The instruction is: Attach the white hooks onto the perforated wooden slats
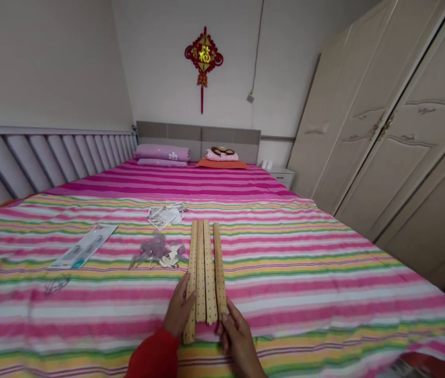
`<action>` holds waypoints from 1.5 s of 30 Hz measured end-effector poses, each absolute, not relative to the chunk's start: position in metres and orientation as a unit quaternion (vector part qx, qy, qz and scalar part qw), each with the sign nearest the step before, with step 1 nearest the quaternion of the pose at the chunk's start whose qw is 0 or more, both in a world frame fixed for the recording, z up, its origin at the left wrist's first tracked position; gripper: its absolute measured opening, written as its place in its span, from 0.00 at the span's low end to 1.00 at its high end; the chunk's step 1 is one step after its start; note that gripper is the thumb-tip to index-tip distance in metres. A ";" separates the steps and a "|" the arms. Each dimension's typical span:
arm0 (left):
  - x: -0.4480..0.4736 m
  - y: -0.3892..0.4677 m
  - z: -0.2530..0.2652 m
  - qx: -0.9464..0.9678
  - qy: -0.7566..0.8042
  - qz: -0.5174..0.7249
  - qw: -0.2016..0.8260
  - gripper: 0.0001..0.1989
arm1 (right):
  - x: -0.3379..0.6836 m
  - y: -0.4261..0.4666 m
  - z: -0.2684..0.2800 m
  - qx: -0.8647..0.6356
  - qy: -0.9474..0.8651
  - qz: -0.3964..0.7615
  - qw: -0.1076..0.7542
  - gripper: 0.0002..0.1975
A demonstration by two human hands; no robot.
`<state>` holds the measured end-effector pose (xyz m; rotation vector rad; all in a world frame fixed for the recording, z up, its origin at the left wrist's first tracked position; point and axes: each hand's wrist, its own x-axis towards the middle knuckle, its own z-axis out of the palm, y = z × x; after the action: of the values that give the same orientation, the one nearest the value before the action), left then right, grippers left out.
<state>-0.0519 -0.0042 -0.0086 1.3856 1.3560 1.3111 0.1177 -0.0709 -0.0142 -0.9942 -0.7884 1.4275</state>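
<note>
Several long tan strips dotted with small dark holes lie side by side on the striped bedspread, pointing away from me. My left hand [179,307] grips the leftmost strip [190,320], thumb near its right edge. This strip sticks out closer to me than the two middle strips [200,273]. With thumb and fingers, my right hand [238,331] pinches the near end of the rightmost strip [219,262]. A narrow gap parts that strip from the others at its far end. The fingers of my right hand are partly hidden beneath the strip.
Left of the strips are a crumpled clear plastic bag [154,249] with white pieces, and printed packets [164,215] behind it. Farther left lie a long package [84,247] and a thin wire-like bundle [57,283]. A bed rail [49,152] borders the left; wardrobes [383,142] stand right.
</note>
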 end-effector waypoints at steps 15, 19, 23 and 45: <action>-0.058 0.007 -0.017 0.533 0.528 0.493 0.441 0.31 | 0.115 -0.070 -0.022 -0.404 -0.320 0.635 0.575 0.41; -0.058 0.010 -0.017 0.527 0.538 0.497 0.431 0.29 | 0.115 -0.069 -0.019 -0.408 -0.322 0.628 0.579 0.40; -0.059 0.013 -0.015 0.531 0.549 0.494 0.415 0.27 | 0.114 -0.068 -0.019 -0.417 -0.332 0.617 0.579 0.41; -0.058 0.013 -0.018 0.583 0.550 0.483 0.353 0.23 | 0.106 -0.071 -0.025 -0.437 -0.337 0.610 0.569 0.44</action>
<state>-0.0582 0.0131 -0.0179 1.5068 1.4220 1.2492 0.1063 -0.0707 -0.0247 -1.0253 -0.7902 1.4333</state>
